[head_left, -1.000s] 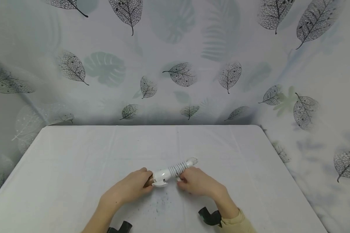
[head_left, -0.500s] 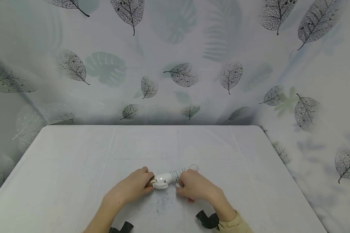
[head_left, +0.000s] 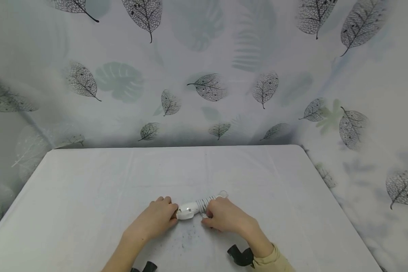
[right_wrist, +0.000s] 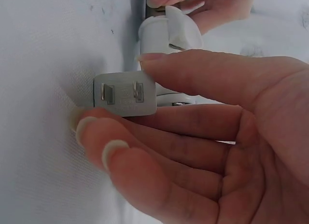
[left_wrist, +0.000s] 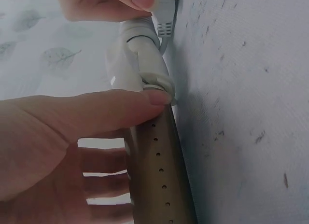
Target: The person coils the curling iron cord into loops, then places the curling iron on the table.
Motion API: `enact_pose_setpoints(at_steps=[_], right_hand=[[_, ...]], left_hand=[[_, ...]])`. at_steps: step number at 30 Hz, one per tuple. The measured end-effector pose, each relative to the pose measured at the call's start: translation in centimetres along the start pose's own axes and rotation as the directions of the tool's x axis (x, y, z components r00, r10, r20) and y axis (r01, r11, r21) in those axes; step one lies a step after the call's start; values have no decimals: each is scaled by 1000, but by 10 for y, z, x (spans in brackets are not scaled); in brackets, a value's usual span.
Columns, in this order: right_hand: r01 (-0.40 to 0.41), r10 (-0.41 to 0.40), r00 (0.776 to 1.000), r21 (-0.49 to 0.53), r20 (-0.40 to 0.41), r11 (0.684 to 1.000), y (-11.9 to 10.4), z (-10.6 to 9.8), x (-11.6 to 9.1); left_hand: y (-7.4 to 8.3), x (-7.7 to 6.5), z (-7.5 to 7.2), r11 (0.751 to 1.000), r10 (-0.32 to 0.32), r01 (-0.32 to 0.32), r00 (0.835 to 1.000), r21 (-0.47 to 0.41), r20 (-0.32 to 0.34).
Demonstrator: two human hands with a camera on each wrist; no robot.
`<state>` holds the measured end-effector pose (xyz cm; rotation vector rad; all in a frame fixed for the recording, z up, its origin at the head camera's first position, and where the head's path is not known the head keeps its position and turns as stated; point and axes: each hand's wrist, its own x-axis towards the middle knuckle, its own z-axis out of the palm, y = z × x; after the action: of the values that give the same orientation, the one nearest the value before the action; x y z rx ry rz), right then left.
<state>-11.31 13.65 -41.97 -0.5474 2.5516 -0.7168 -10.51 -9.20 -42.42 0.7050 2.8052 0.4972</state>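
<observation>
A curling iron with a white handle and a bronze barrel lies across in front of me in the head view. Its white cord is wound in several turns round the handle, and a small loop sticks out at the far end. My left hand holds the barrel close to the white clip, thumb on one side and fingers on the other. Between thumb and fingers my right hand pinches the cord's flat two-pin plug, prongs facing the right wrist camera. The right hand covers part of the wound handle in the head view.
The white tabletop carries dark specks just in front of the iron. Black curved pieces sit by both wrists. A leaf-printed cloth hangs behind the table and at its sides.
The handle end has dropped and come slightly nearer. My right hand has shifted a little left and now overlaps the wound cord. The left hand keeps its hold on the barrel.
</observation>
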Motion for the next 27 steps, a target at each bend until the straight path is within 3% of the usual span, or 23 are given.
enact_pose_setpoints(at_steps=[17,27], right_hand=[[31,-31,1000,-18,4,999,1,-3,2],[26,-26,999,-29,22,999,1,-4,1]], left_hand=[[1,-2,1,999,-42,42,999,13,-4],[2,-2,4,999,-35,36,999,37,-21]])
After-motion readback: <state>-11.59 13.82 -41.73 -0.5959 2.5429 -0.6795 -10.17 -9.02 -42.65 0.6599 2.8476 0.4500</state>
